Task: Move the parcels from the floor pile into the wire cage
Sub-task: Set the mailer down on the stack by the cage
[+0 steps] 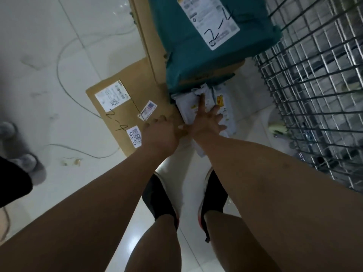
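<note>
On the floor lies a flat cardboard box (pixel 125 107) marked "2-4". Beside it, a teal parcel (pixel 196 55) with a white label rests on another carton. A white poly mailer (pixel 188 112) sticks out from under the teal parcel. My right hand (pixel 206 120) lies spread on the white mailer, fingers apart, index finger pointing at the teal parcel. My left hand (pixel 160 134) sits at the cardboard box's near right edge, its fingers bent away and hidden, thumb reaching toward the right hand. The wire cage (pixel 314 91) stands at the right.
A tall carton edge (pixel 143 36) runs up behind the flat box. A thin cable (pixel 64 91) loops over the white tiled floor at left. Another person's grey shoes (pixel 23 160) stand at the far left. My own black shoes (pixel 163 199) are just below the hands.
</note>
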The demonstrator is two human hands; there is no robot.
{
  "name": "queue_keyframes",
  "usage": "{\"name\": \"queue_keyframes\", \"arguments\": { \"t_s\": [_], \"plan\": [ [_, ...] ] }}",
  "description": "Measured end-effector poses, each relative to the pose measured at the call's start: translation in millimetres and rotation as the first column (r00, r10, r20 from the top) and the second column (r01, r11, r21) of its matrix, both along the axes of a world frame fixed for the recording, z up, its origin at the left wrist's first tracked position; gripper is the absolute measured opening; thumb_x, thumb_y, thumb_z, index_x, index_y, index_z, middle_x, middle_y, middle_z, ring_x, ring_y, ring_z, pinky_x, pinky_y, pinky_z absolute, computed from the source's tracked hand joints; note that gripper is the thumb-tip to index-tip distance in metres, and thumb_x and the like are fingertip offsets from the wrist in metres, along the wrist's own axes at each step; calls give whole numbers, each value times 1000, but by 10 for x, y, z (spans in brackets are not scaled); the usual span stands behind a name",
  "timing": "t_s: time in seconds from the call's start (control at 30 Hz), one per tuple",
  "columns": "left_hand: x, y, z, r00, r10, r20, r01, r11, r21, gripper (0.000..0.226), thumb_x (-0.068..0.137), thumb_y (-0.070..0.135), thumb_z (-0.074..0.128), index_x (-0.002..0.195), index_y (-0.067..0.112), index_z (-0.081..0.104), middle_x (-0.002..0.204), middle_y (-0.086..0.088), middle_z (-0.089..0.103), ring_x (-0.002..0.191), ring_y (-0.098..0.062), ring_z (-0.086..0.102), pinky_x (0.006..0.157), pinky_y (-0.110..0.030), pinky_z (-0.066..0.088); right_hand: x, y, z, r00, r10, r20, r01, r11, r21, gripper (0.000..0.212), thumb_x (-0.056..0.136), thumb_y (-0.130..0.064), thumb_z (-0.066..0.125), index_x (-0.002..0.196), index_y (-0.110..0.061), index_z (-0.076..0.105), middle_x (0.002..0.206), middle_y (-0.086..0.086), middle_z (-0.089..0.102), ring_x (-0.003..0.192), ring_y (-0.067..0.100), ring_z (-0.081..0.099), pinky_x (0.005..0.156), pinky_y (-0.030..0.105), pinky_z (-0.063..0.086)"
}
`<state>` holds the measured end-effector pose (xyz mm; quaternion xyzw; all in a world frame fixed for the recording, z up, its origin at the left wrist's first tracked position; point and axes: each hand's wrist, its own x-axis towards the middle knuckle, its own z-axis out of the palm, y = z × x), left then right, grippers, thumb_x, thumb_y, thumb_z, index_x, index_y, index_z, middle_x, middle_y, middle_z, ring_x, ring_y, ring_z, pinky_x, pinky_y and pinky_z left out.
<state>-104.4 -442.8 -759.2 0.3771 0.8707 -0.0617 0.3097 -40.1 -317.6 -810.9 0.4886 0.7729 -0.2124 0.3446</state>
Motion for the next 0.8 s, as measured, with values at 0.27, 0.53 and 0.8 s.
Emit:
{"name": "queue_keyframes", "arguments": {
  "t_s": [0.27, 0.53, 0.8],
  "plan": [
    [-22, -242, 343, 994, 98, 56, -98, 995, -5, 46, 95, 30, 54, 138, 17, 51, 123, -12, 61, 111, -35, 62, 88, -42, 47, 8, -59, 456, 988, 154, -16, -153, 988, 25, 130, 74, -79, 68, 160, -36, -19, 169, 17, -17, 154, 47, -2, 112, 75, 18],
    [-227, -578, 1617, 953, 300, 48, -302, 952, 48, 47, 94, 29, 53, 140, 17, 51, 122, -10, 62, 101, -34, 64, 82, -40, 49, -306, -371, 2004, 828, 522, -205, -524, 850, 46, 90, 87, -62, 65, 159, -25, 25, 159, 14, 27, 142, 38, 34, 108, 50, 36],
    [-295, -1141, 3395, 853, 522, 3, -522, 853, 9, 46, 95, 33, 53, 140, 21, 52, 131, -10, 57, 120, -33, 56, 98, -42, 41, -608, -808, 4086, 636, 689, -347, -736, 676, -5, 71, 84, -54, 73, 145, -28, 50, 137, 8, 53, 124, 30, 56, 100, 42, 51]
  ]
}}
